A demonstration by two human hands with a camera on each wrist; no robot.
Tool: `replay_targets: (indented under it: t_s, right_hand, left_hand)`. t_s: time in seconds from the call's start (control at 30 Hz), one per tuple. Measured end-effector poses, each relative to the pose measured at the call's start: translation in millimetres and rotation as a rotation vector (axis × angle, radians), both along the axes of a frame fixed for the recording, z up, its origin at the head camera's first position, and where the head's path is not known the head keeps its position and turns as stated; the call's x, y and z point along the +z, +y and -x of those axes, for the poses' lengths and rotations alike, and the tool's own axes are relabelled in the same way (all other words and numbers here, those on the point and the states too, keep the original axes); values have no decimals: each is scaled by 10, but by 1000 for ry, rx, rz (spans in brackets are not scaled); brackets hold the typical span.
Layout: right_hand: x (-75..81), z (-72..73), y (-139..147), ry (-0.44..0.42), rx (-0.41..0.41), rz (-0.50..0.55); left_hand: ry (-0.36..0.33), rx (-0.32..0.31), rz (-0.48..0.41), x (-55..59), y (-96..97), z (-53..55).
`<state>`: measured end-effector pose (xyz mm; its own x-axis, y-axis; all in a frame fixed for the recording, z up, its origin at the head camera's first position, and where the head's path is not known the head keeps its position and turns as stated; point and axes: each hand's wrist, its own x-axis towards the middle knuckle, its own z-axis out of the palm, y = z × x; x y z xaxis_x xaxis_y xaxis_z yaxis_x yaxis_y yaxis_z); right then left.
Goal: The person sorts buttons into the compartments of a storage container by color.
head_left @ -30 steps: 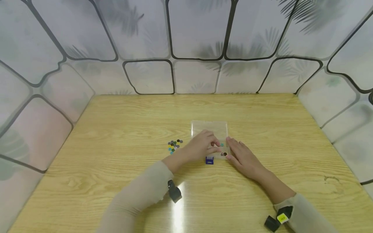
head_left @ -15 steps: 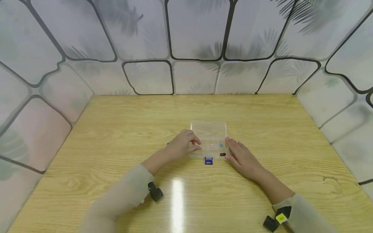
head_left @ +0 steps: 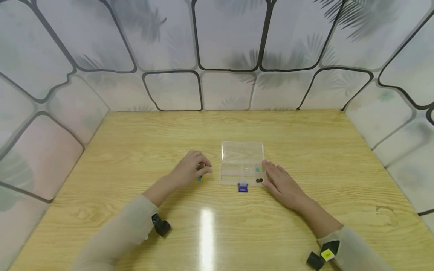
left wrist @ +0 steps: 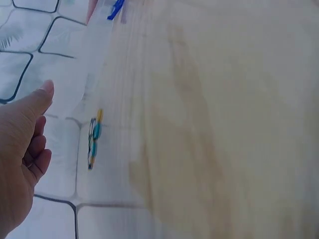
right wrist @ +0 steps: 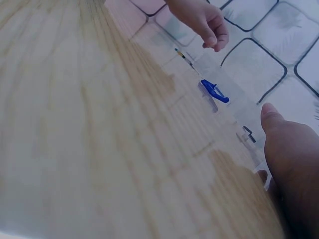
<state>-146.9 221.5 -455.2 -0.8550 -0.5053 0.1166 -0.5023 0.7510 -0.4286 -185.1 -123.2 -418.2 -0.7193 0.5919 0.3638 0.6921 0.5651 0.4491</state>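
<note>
A clear plastic box point(head_left: 232, 180) lies with its lid point(head_left: 242, 151) raised at the back and a blue latch point(head_left: 242, 187) at its front. Inside the divided box are two dark discs point(head_left: 259, 180) in the front right compartment, a blue one point(head_left: 257, 169) behind them and a whitish one point(head_left: 246, 170) to its left. My right hand point(head_left: 283, 184) rests along the box's right side, fingers extended. To the left, my left hand point(head_left: 188, 169) hovers above the pile of small coloured discs point(left wrist: 93, 137), fingers loosely bent, nothing visible between them. It hides most of the pile in the head view.
The wooden table point(head_left: 152, 135) stretches around the box, with patterned wall panels point(head_left: 227, 90) behind it and at both sides. Black wrist cameras point(head_left: 161, 226) sit on the sleeves. A glare streak point(head_left: 207, 237) crosses the table's front part.
My left hand has left the box and moved left to the disc pile. A whitish disc now shows in the box where the hand was. The right hand stays in place.
</note>
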Motion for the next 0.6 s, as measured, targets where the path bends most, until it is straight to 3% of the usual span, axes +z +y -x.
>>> replay_targets:
  t_s: [0.37, 0.6]
  right_hand:
    - [11, -10, -14, -8, -5, -2]
    - [27, -1, -12, -3, -8, -5]
  left_hand:
    - [-93, 121, 36, 107, -358, 49]
    - [-157, 140, 87, 30, -483, 156]
